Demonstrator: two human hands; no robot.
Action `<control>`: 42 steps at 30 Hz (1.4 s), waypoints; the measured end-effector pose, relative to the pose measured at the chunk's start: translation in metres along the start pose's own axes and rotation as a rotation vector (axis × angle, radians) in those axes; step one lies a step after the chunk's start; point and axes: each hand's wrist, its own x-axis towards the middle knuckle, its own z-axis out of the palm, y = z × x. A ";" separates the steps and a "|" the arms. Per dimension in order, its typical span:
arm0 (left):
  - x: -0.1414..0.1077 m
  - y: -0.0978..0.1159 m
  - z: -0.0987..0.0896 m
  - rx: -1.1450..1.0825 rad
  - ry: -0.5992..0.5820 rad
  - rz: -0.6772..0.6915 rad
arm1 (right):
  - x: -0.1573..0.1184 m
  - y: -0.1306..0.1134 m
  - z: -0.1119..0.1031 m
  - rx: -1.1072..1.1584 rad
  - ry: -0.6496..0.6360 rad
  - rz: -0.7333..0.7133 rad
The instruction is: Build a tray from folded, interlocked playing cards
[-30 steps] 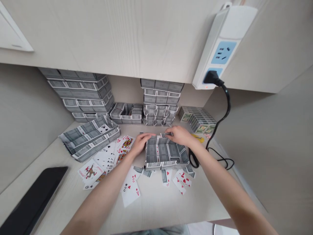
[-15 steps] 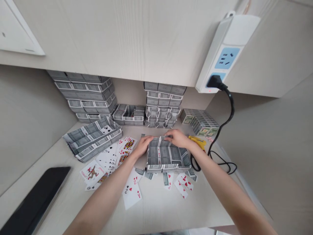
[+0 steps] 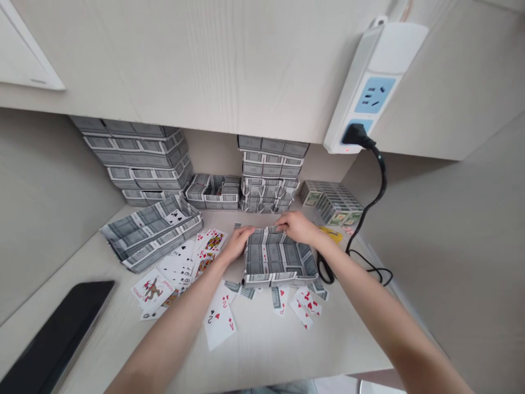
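Note:
An open box made of folded playing cards point(image 3: 274, 260) sits on the desk in front of me. My left hand point(image 3: 238, 242) grips its far left corner, fingers partly hidden behind the wall. With fingers pinched on the middle of the far wall, my right hand point(image 3: 297, 225) holds the same box. Around it lie loose playing cards point(image 3: 219, 328), and cut card pieces point(image 3: 305, 306) are scattered along its near side. A longer open card box point(image 3: 153, 232) stands tilted to the left, with a few cards inside.
Stacked card boxes rise at the back left point(image 3: 139, 158) and back centre point(image 3: 270, 169). A small card box point(image 3: 214, 191) stands between them. A power strip point(image 3: 375, 87) with a black cable point(image 3: 379, 191) hangs right. A yellow object point(image 3: 331, 234) and a black device point(image 3: 61, 334) flank the work.
The whole view has shifted slightly. Both hands keep their places on the box's far wall; my right fingers have moved only a little.

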 end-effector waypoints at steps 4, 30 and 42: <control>0.000 0.000 -0.001 0.022 -0.015 0.019 | -0.001 0.001 0.007 0.037 0.070 0.063; 0.002 -0.005 0.000 0.075 -0.029 0.065 | -0.003 0.000 0.022 -0.030 0.227 0.117; -0.002 0.002 0.001 -0.064 -0.054 0.004 | -0.015 0.003 0.020 0.028 0.212 0.103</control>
